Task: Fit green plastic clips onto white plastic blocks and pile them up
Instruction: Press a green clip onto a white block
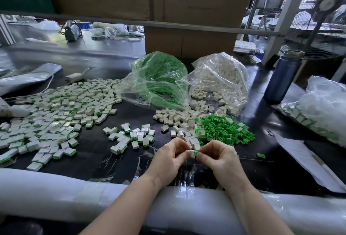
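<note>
My left hand [171, 157] pinches a small white block [192, 153] near the table's front edge. My right hand [218, 155] pinches a green clip [196, 153] that touches the block's right side. Just behind the hands lie loose white blocks [179, 120] and a heap of loose green clips [224, 129]. A small group of fitted blocks [131, 138] sits to the left of the hands. A wide spread of fitted blocks [56, 114] covers the left of the dark table [97, 152].
A clear bag of green clips [159, 79] and a clear bag of white blocks [221, 79] stand open behind the heaps. A blue bottle [282, 77] stands at the right. A bag of fitted blocks [322, 111] lies far right. White foam padding [56, 193] runs along the front edge.
</note>
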The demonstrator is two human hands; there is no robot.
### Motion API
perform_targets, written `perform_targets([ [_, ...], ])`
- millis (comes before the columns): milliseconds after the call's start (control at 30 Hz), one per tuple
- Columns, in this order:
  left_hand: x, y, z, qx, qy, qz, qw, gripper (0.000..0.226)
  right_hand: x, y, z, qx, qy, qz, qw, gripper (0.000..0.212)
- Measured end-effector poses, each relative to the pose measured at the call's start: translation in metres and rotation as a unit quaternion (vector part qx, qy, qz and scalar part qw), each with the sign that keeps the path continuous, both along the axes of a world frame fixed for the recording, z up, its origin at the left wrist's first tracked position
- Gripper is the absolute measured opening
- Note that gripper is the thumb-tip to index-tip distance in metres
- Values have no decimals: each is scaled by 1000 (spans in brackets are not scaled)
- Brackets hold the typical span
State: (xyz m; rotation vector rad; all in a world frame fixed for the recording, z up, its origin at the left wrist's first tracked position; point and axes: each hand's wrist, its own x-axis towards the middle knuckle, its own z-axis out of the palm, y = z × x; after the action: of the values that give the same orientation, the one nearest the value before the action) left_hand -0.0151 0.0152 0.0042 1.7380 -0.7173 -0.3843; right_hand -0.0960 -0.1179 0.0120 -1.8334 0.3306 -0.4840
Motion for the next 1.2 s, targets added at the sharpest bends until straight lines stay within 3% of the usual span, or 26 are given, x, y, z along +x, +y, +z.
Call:
perform_targets([
  [1200,-1,1,1,67,-36,-40,996,11,1,-3,-2,17,39,74,996,27],
])
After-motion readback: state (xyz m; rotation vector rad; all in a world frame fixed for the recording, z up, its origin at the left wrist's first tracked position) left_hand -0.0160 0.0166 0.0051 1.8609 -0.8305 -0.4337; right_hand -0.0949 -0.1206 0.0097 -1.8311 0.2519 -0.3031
